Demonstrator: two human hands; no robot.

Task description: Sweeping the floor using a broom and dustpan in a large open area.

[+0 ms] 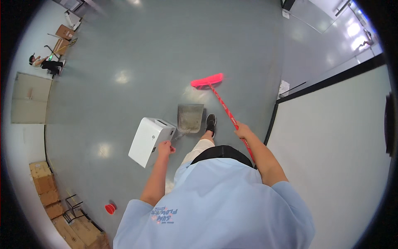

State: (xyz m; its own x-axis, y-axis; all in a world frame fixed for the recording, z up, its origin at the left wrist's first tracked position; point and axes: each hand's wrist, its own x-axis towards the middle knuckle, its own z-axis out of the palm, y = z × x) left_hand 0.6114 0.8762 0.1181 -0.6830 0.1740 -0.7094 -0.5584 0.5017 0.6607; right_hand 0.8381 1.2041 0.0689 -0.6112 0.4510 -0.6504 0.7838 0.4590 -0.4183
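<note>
My right hand is closed around the red handle of a broom, whose bright pink bristle head rests on the floor ahead of me. My left hand grips the handle of a grey dustpan, which lies just in front of my shoe. Behind my left hand, from this view, a white box-shaped appliance stands on the floor to my left, partly hidden by that hand.
Cardboard boxes, a metal frame and a red round object lie left. A person with a long pole is by the far-left wall. A white panel with dark edging is at my right.
</note>
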